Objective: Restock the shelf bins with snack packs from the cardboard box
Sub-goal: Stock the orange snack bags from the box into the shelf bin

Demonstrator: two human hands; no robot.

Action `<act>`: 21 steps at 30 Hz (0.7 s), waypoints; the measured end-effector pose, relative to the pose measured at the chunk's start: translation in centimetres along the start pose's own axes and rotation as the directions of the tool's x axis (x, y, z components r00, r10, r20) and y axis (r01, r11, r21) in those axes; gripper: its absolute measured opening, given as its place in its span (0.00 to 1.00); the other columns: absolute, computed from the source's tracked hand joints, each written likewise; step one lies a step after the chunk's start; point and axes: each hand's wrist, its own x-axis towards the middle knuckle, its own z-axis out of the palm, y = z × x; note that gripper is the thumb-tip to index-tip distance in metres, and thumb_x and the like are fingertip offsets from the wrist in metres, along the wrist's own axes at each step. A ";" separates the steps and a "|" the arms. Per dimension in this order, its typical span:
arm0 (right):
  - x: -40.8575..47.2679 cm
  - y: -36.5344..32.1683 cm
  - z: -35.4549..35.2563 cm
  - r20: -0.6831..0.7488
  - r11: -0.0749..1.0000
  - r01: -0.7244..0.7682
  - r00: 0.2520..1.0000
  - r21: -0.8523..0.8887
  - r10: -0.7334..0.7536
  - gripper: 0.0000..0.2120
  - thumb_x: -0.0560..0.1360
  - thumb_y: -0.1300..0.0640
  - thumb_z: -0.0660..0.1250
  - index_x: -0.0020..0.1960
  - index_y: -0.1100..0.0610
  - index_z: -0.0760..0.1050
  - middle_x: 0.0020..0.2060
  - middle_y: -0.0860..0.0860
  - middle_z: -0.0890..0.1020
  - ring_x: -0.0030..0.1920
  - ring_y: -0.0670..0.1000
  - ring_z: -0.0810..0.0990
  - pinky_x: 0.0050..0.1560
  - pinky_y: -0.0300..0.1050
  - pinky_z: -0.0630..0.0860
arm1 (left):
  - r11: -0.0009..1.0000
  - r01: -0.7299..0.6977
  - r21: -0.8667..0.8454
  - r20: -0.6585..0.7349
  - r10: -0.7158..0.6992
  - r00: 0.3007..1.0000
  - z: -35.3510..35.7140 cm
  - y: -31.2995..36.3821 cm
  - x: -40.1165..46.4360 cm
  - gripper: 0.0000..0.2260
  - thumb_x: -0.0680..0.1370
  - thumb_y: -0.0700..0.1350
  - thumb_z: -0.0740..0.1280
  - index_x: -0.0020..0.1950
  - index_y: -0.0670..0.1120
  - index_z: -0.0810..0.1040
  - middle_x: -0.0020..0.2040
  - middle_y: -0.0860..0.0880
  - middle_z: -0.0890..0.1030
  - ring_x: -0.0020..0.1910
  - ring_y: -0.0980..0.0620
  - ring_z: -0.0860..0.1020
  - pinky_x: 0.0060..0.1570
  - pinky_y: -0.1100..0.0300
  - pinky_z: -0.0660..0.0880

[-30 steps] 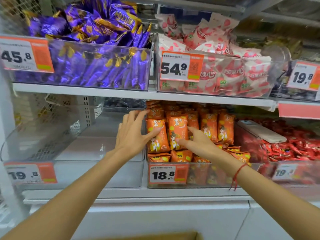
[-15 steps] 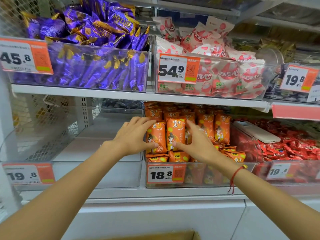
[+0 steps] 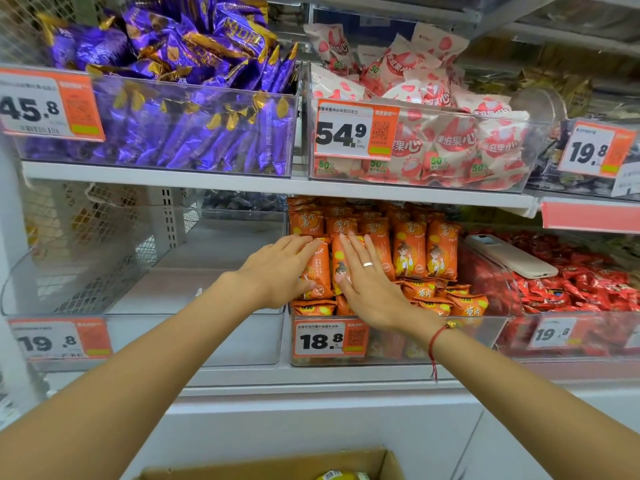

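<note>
Orange snack packs [image 3: 408, 249] stand in rows in the clear bin [image 3: 391, 344] marked 18.8 on the lower shelf. My left hand [image 3: 277, 273] lies with straight fingers against the leftmost upright orange pack [image 3: 320, 271]. My right hand [image 3: 369, 278], wearing a ring, presses flat on the pack beside it. Both hands cover the front row's left end. The cardboard box [image 3: 273, 467] shows at the bottom edge with a yellow pack [image 3: 341, 475] inside.
A clear bin [image 3: 138, 327] marked 19.8 with nothing visible inside stands left of the orange one. Red packs and a phone [image 3: 509, 256] fill the bin on the right. The upper shelf holds purple packs [image 3: 180, 98] and white-red packs [image 3: 433, 133].
Both hands have drawn closer together and flattened onto the front orange packs, pushing them upright. The view has tilted down, so the box shows more.
</note>
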 end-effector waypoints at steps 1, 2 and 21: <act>0.0 -0.1 -0.1 0.008 1.000 -0.010 1.000 -0.012 0.010 0.30 0.83 0.50 0.49 0.78 0.51 0.36 0.76 0.45 0.36 0.75 0.48 0.30 0.73 0.49 0.53 | 1.000 0.006 0.006 0.005 -0.006 1.000 0.1 0.1 0.0 0.34 0.81 0.56 0.59 0.79 0.46 0.45 0.79 0.48 0.49 0.78 0.49 0.48 0.75 0.52 0.53; 0.0 -0.2 -0.4 0.016 1.000 -0.014 1.000 -0.019 0.014 0.30 0.83 0.50 0.50 0.78 0.52 0.37 0.77 0.46 0.36 0.75 0.49 0.30 0.74 0.51 0.51 | 1.000 0.011 0.010 0.000 -0.011 1.000 0.1 0.2 -0.2 0.33 0.81 0.56 0.58 0.79 0.47 0.44 0.79 0.47 0.48 0.78 0.48 0.47 0.75 0.52 0.52; -16.3 -2.9 9.3 0.650 0.904 -0.263 0.760 0.336 -0.021 0.09 0.77 0.63 0.65 0.55 0.58 0.79 0.45 0.51 0.83 0.48 0.52 0.82 0.51 0.42 0.76 | 0.672 0.427 -0.605 -0.233 -0.662 0.712 15.2 4.3 -29.4 0.15 0.75 0.37 0.68 0.56 0.56 0.79 0.62 0.61 0.73 0.59 0.57 0.72 0.50 0.57 0.74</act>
